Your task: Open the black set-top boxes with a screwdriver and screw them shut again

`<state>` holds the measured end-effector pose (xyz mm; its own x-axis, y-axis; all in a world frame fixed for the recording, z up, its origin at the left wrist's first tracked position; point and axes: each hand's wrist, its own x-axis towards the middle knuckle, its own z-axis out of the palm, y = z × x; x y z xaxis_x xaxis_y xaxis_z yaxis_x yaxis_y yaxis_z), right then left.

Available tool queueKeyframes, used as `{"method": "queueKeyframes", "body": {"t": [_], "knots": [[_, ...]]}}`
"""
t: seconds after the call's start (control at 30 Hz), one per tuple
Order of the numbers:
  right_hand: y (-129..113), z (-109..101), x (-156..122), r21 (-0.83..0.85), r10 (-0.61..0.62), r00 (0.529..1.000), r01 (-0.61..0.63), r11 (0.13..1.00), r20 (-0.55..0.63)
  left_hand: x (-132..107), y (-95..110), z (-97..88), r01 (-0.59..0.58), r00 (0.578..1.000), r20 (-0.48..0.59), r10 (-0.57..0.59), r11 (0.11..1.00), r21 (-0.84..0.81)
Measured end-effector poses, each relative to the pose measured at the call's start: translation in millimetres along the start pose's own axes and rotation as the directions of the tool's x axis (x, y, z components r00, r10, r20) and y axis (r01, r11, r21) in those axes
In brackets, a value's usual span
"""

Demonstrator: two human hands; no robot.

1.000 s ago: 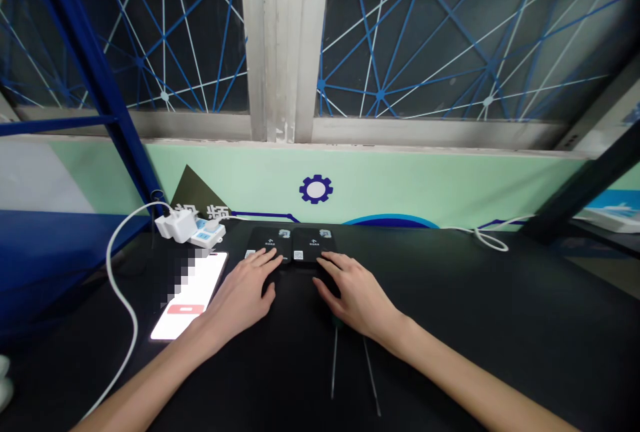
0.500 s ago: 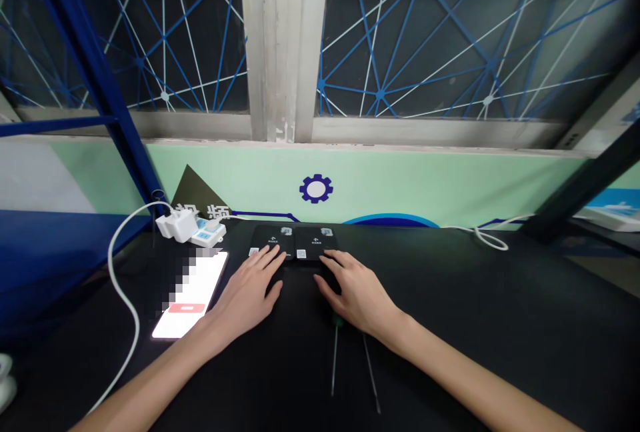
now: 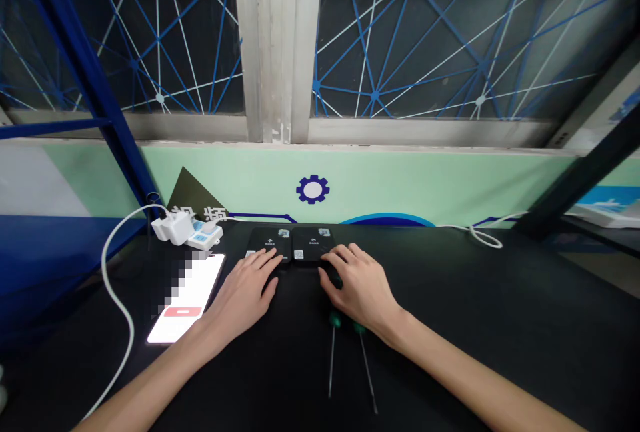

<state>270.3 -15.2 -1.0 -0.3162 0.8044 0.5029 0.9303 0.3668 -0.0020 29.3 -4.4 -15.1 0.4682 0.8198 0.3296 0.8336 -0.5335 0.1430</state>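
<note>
Near the middle of the frame, two flat black boxes with QR-code labels, the left box (image 3: 271, 240) and the right box (image 3: 313, 243), lay side by side on the black tabletop (image 3: 465, 312). The left hand (image 3: 247, 282) was spread flat, its fingertips apparently resting on the left box's near edge. The right hand (image 3: 360, 285) arched, fingers bent and thumb parted, by the right box's near right corner and over the handles of two green-handled screwdrivers, a left one (image 3: 335, 319) and a right one (image 3: 359, 329); whether its palm touched them was hidden. The step in hand looked like steadying or placing. Lifting a screwdriver would have called for closing the right fingers around one handle.
</note>
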Motion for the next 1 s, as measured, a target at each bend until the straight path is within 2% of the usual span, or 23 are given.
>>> {"method": "queueKeyframes", "body": {"t": [0.13, 0.3, 0.43, 0.53, 0.7, 1.0], "knots": [[-2.1, -5.3, -0.5, -0.040, 0.032, 0.999, -0.031, 0.999, 0.030, 1.9, 6.7, -9.9, -0.025, 0.996, -0.081, 0.027, 0.999, 0.024], [-3.3, -4.7, -1.4, -0.054, 0.025, 0.995, -0.020, 0.998, 0.093, 4.2, 12.5, -19.9, -0.027, 0.995, -0.099, 0.029, 0.999, 0.025], [-2.6, -5.3, -0.8, -0.060, 0.025, 0.991, -0.018, 0.998, 0.131, 3.5, 6.6, -13.7, -0.019, 0.993, -0.113, 0.021, 1.000, 0.016], [-2.5, -6.9, -0.8, -0.074, 0.031, 0.987, -0.020, 0.997, 0.155, 1.0, -3.4, -2.6, 0.036, 0.990, -0.135, -0.031, 0.999, 0.036], [-3.2, -9.0, -0.7, -0.105, 0.051, 0.982, -0.032, 0.994, 0.184, -1.1, -12.0, 4.9, 0.093, 0.995, -0.035, -0.091, 0.994, 0.051], [-4.4, -14.1, -0.4, -0.182, 0.141, 0.966, -0.102, 0.978, 0.216, 4.0, -1.1, -23.2, 0.144, 0.989, -0.020, -0.144, 0.989, 0.015]]}}
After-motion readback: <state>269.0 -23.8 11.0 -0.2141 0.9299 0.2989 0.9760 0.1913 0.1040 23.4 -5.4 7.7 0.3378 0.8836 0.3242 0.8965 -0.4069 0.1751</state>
